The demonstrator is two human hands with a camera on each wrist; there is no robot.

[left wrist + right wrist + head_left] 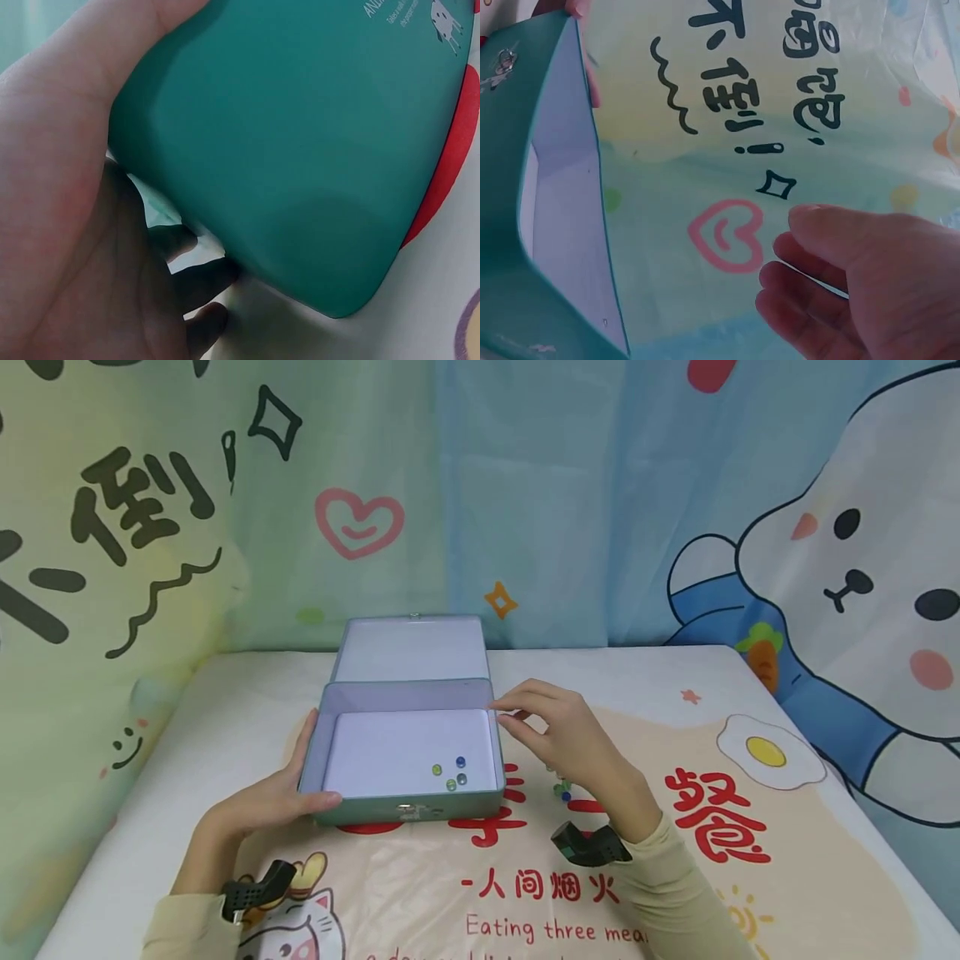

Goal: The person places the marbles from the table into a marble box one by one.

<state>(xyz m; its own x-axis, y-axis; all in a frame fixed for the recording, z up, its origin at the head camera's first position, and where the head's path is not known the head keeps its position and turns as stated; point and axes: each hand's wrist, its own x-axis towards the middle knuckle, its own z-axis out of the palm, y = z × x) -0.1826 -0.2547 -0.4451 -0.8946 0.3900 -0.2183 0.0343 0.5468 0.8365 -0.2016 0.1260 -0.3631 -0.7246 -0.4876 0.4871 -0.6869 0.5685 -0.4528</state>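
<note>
A green hinged tin box (408, 810) stands on the cloth, its lid (410, 649) raised at the back. Several small glass marbles, including a blue marble (461, 762) and a yellow-green marble (437, 770), lie on its pale floor toward the right front. My left hand (262, 793) grips the box's left front corner, thumb over the front rim and fingers along the left side. Beside the box's right rim hovers my right hand (558, 731), its fingers loosely bent with nothing seen between them; the right wrist view shows its fingertips (772, 274) apart from the box.
More marbles (562, 790) lie on the printed tablecloth (570, 918) right of the box, partly hidden by the right hand. A printed curtain (525, 510) hangs close behind the table. A black wrist strap (592, 845) sits at the right cuff.
</note>
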